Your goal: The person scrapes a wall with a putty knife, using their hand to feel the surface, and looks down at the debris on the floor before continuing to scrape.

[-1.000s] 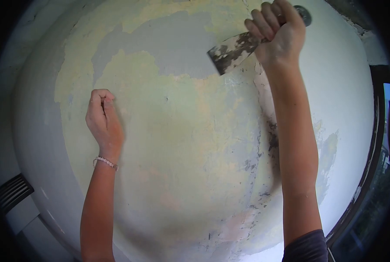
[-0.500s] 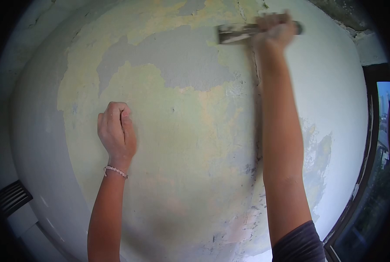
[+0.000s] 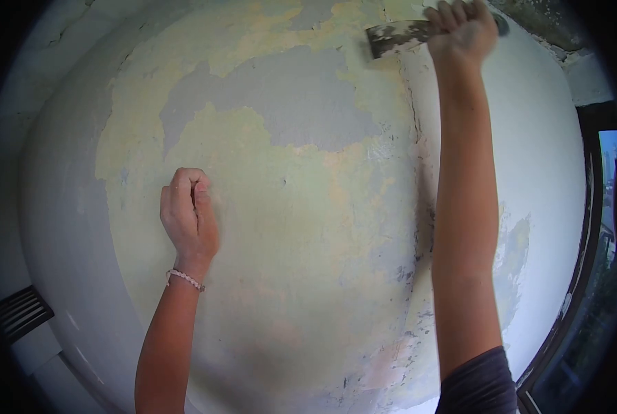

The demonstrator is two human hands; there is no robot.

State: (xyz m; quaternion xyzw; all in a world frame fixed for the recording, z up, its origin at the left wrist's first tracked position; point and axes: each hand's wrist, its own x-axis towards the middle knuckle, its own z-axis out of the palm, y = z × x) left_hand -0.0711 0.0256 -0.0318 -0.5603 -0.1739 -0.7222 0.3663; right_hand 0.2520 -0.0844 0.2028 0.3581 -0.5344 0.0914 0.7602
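Scraper point(image 3: 399, 38) in your right hand point(image 3: 462, 31), fingers point(image 3: 447, 16) clenched round its handle point(image 3: 504, 26), blade point(image 3: 386, 43) pointing left before the upper part of the patchy wall point(image 3: 301, 221); contact unclear. Your left hand point(image 3: 190, 214), bracelet point(image 3: 185, 279) at its wrist, sits lower left, fingers curled into a loose fist below the grey patch point(image 3: 253, 93). Window point(image 3: 609, 179) far right.
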